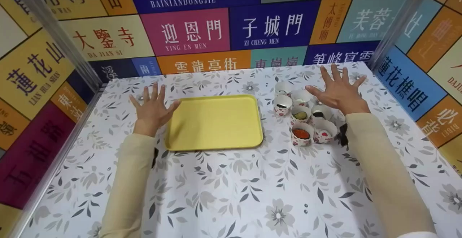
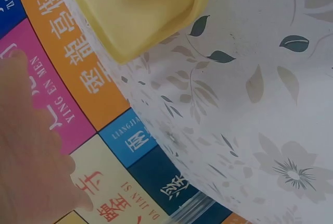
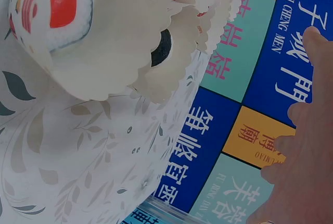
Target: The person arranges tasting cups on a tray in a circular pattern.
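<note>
Left hand (image 1: 149, 111) spreads wide at nine o'clock of the tray (image 1: 216, 123)! Right hand (image 1: 341, 95) fans wide too, at two o'clock of the cups (image 1: 303, 109), bunched at the tray's three, orange-red food (image 1: 301, 133) at their six.

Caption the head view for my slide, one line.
Spread left hand near a yellow tray, spread right hand near clustered paper cups, floral tabletop below.

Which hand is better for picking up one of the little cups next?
Probably the right hand: it is empty, fingers spread, close by the little cups. The left hand is empty too, but the yellow tray lies between it and them.
</note>
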### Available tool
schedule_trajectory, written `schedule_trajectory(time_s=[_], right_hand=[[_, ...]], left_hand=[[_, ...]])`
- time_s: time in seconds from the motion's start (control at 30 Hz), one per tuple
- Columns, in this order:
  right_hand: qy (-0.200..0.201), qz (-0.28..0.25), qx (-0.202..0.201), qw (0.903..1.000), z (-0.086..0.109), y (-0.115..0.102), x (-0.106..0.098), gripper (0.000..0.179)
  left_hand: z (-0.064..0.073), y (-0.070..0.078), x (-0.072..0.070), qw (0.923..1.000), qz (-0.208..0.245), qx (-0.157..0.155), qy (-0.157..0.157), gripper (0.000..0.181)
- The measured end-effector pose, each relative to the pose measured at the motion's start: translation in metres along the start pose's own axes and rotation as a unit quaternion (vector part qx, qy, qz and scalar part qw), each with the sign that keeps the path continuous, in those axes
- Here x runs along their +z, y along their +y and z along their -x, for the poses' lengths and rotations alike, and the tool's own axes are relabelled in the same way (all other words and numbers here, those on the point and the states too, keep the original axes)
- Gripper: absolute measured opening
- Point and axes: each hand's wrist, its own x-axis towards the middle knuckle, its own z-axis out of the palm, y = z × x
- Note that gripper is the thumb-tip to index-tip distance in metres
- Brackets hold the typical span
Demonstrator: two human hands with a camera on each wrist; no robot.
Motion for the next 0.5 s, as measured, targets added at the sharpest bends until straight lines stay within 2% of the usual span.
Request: schedule_trajectory(time_s=[0.5], right_hand=[[-0.002,-0.007,0.001,1.0,0.002,0.0001,0.0006,0.105]], left_hand=[[0.0009,-0.0064,0.0035,1.0,-0.004,-0.006,-0.003,0.094]])
